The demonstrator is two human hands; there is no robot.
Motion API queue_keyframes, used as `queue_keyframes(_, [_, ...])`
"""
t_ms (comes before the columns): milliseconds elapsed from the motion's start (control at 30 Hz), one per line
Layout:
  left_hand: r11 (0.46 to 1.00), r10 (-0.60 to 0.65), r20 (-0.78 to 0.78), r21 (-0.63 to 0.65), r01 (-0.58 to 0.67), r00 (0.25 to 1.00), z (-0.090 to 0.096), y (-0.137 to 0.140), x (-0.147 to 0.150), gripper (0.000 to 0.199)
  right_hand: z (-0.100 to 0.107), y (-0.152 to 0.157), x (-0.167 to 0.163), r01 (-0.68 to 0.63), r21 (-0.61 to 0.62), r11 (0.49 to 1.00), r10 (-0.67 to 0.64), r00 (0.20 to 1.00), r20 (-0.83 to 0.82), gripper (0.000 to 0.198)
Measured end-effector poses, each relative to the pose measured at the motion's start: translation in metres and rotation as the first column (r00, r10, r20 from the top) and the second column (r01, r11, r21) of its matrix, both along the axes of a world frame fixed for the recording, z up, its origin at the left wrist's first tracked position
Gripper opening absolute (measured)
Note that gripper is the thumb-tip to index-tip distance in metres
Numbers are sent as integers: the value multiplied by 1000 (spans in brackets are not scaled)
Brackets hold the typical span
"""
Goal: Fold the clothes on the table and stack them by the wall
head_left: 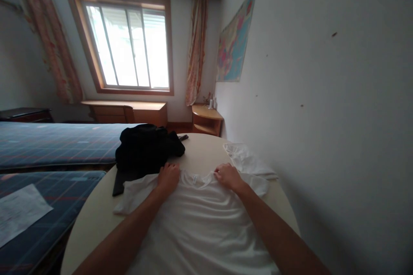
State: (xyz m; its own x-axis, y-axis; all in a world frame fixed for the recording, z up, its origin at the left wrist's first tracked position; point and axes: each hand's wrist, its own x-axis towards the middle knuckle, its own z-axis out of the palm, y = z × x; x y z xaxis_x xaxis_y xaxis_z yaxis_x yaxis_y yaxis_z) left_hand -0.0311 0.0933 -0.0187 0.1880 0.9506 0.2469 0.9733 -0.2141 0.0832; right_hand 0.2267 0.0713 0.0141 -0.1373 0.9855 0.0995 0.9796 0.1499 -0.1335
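Observation:
A white T-shirt (200,223) lies spread on a round cream table (87,227), its neckline at the far side and its sleeves out to both sides. My left hand (168,177) is closed on the shirt's shoulder, left of the collar. Right of the collar, my right hand (227,175) pinches the other shoulder with curled fingers. Soft wrinkles run across the shirt's chest. Its lower end passes out of view at the bottom. A heap of black cloth (146,146) sits just beyond my left hand.
Another white cloth (248,159) lies at the table's right edge, near the wall (338,146). Mattresses with a blue plaid pattern (61,142) stand to the left, with a paper sheet (22,210) on the nearer one. Behind are a wooden desk (148,111) and a corner shelf (208,114).

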Motion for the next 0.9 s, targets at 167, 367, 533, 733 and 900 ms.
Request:
queue_keyframes(167, [999,-18,95,30,16,995,-9,5,-3,26,-4,9,6,11,-43,999,-12,1000,-10,17])
queue_keyframes(367, [973,66,187,205,-104,980,1,9,-1,24,-6,27,14,176,147,973,-171,984,-46,28])
queue_keyframes(533, [988,-91,175,139,67,980,-5,2,11,26,-26,26,8,173,174,969,-165,984,-62,32])
queue_keyframes(733, [998,-56,133,41,51,990,-18,-2,15,31,-28,26,3,239,80,968,-233,969,-78,42])
queue_keyframes(900, [994,-100,172,68,89,980,-24,-2,16,33,-20,37,-7,290,25,957,-287,955,-75,46])
